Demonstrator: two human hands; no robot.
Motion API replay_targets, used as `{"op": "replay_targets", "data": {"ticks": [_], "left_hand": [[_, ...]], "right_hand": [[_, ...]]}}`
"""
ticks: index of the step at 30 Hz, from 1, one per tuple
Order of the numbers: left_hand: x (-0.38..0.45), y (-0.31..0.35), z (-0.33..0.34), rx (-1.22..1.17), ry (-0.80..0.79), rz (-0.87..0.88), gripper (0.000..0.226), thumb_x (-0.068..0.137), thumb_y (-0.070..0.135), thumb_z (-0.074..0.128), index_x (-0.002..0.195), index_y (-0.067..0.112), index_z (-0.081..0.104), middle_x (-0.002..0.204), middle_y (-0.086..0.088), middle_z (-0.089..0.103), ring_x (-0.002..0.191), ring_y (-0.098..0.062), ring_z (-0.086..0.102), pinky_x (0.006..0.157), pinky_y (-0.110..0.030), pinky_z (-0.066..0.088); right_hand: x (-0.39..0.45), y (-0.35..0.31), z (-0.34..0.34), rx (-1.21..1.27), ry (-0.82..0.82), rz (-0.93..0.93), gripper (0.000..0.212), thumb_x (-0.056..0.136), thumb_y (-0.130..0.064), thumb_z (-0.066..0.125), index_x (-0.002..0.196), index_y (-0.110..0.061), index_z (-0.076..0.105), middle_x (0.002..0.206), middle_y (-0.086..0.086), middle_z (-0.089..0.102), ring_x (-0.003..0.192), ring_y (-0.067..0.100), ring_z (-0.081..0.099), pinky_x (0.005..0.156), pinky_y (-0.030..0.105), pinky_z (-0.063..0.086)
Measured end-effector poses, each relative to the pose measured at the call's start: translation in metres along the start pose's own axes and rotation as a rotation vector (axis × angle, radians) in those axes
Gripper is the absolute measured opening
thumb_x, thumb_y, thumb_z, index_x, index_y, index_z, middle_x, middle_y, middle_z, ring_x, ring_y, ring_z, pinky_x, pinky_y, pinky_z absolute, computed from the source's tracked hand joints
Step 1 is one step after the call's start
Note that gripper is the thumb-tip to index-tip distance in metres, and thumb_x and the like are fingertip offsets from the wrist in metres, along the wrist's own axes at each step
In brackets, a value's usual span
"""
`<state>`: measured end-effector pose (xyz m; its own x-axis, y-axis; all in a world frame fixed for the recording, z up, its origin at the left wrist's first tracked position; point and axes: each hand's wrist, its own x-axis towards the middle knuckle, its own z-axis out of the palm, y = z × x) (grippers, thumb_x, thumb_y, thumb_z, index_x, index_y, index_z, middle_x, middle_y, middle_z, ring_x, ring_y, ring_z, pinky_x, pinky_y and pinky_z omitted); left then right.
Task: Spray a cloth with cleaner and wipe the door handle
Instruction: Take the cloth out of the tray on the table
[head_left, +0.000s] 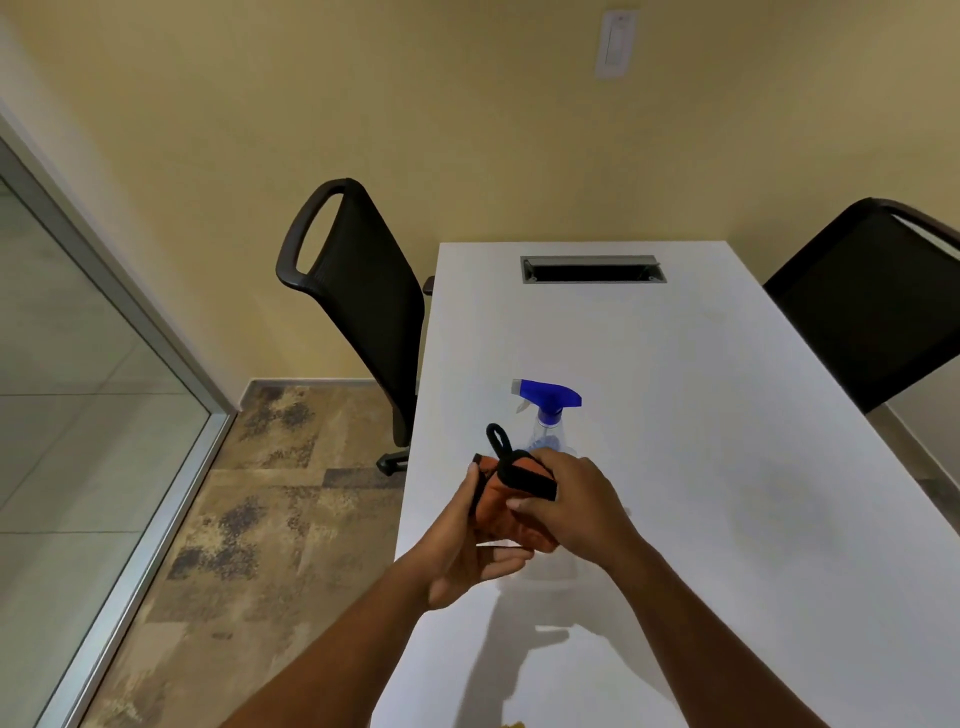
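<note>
Cloth (506, 512): orange, bunched, with black edging and a black hanging loop (497, 436) standing up from its top. It is held in the air above the surface's left edge, toward the near end, between both hands.

Left hand (462, 551): grip wrapped around the cloth from the left and below, thumb lying along the cloth's left side, fingers curled beneath it. Right hand (576, 506): grip pressed onto the cloth from the right and above, fingertips on the black edging band (530, 480) and thumb against the orange fabric. Both forearms enter from the bottom of the view.

Spray bottle (545, 415): clear body, blue trigger head with a grey nozzle pointing toward the surface's left edge. It stands upright on the surface just beyond the hands, near the left edge; its lower part is hidden behind the cloth and right hand. Neither hand touches it.

Surface (727, 415): white, rectangular. A grey cable slot (592, 269) is set in it near the far edge. Shadows of the arms fall on the near end.

Surroundings: one black chair (358, 291) beside the surface's left edge, a second black chair (872, 306) at the right edge. Yellow wall behind, with a white wall plate (617, 44) high up. A glass panel (78, 374) in a metal frame stands at far left over patterned flooring. No door handle can be made out.
</note>
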<state>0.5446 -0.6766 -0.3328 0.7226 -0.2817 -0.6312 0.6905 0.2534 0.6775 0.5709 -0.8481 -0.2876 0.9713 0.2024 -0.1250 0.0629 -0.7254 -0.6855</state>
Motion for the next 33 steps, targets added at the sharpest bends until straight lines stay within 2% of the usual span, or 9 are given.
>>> {"op": "replay_targets", "data": {"ticks": [4, 9, 14, 17, 21, 25, 29, 31, 33], "left_hand": [[-0.005, 0.002, -0.002, -0.133, 0.021, 0.055, 0.063, 0.080, 0.069, 0.072, 0.127, 0.027, 0.073, 0.125, -0.018, 0.073, 0.115, -0.041, 0.070, 0.089, -0.044, 0.061], [-0.008, 0.005, -0.006, -0.318, 0.023, 0.099, 0.064, 0.082, 0.051, 0.069, 0.134, 0.014, 0.066, 0.128, -0.022, 0.071, 0.106, -0.037, 0.075, 0.083, -0.045, 0.061], [-0.004, 0.014, -0.015, -0.402, -0.009, 0.140, 0.046, 0.087, 0.037, 0.073, 0.120, 0.004, 0.074, 0.117, -0.022, 0.074, 0.099, -0.035, 0.075, 0.081, -0.044, 0.061], [0.000, 0.020, -0.018, -0.347, 0.053, 0.164, 0.041, 0.085, 0.036, 0.076, 0.113, 0.007, 0.073, 0.100, -0.018, 0.078, 0.088, -0.032, 0.077, 0.075, -0.041, 0.062], [0.000, 0.025, -0.019, -0.275, 0.108, 0.148, 0.055, 0.084, 0.034, 0.079, 0.130, 0.009, 0.062, 0.111, -0.020, 0.077, 0.096, -0.037, 0.077, 0.074, -0.043, 0.063], [-0.001, 0.026, -0.017, -0.271, 0.126, 0.077, 0.066, 0.073, 0.041, 0.086, 0.126, 0.008, 0.066, 0.107, -0.020, 0.078, 0.091, -0.037, 0.078, 0.071, -0.044, 0.063], [-0.001, 0.019, -0.015, -0.222, 0.176, 0.078, 0.069, 0.077, 0.053, 0.083, 0.128, 0.011, 0.065, 0.111, -0.019, 0.078, 0.098, -0.038, 0.076, 0.087, -0.052, 0.062], [-0.002, 0.018, -0.013, -0.188, 0.192, 0.093, 0.070, 0.082, 0.062, 0.073, 0.130, 0.012, 0.065, 0.114, -0.018, 0.077, 0.103, -0.037, 0.075, 0.095, -0.052, 0.060], [-0.004, 0.022, -0.012, -0.173, 0.179, 0.090, 0.073, 0.087, 0.074, 0.055, 0.129, 0.015, 0.068, 0.116, -0.016, 0.077, 0.105, -0.034, 0.075, 0.091, -0.047, 0.062]], "right_hand": [[-0.007, -0.015, -0.001, -0.066, 0.029, -0.115, 0.049, 0.092, -0.036, 0.068, 0.139, -0.032, 0.055, 0.128, 0.000, 0.057, 0.115, 0.017, 0.057, 0.102, 0.036, 0.051], [-0.025, -0.032, 0.009, -0.182, 0.100, -0.276, 0.065, 0.090, -0.015, 0.069, 0.148, -0.031, 0.045, 0.147, 0.002, 0.043, 0.133, 0.021, 0.046, 0.110, 0.039, 0.045], [-0.046, -0.036, 0.022, -0.258, 0.150, -0.477, 0.048, 0.084, -0.016, 0.073, 0.130, -0.026, 0.063, 0.130, 0.002, 0.060, 0.115, 0.020, 0.058, 0.098, 0.033, 0.050], [-0.053, -0.034, 0.031, -0.349, 0.140, -0.514, 0.038, 0.084, -0.019, 0.075, 0.121, -0.024, 0.068, 0.124, 0.001, 0.067, 0.113, 0.023, 0.062, 0.097, 0.040, 0.051], [-0.059, -0.030, 0.037, -0.472, 0.130, -0.550, 0.044, 0.069, -0.027, 0.089, 0.110, -0.029, 0.073, 0.113, -0.004, 0.072, 0.101, 0.020, 0.068, 0.083, 0.037, 0.057], [-0.062, -0.021, 0.041, -0.516, 0.117, -0.624, 0.043, 0.066, -0.030, 0.091, 0.105, -0.032, 0.073, 0.109, -0.009, 0.072, 0.096, 0.017, 0.067, 0.078, 0.033, 0.055], [-0.062, -0.010, 0.040, -0.553, -0.011, -0.664, 0.035, 0.078, -0.028, 0.081, 0.109, -0.034, 0.066, 0.114, -0.012, 0.066, 0.103, 0.015, 0.060, 0.078, 0.032, 0.051], [-0.058, -0.006, 0.034, -0.525, -0.135, -0.663, 0.022, 0.090, -0.039, 0.066, 0.111, -0.037, 0.061, 0.119, -0.015, 0.060, 0.109, 0.013, 0.052, 0.085, 0.036, 0.048], [-0.054, -0.008, 0.024, -0.376, -0.212, -0.563, 0.025, 0.092, -0.057, 0.053, 0.104, -0.036, 0.060, 0.109, -0.020, 0.058, 0.103, 0.006, 0.048, 0.087, 0.035, 0.044]]}}
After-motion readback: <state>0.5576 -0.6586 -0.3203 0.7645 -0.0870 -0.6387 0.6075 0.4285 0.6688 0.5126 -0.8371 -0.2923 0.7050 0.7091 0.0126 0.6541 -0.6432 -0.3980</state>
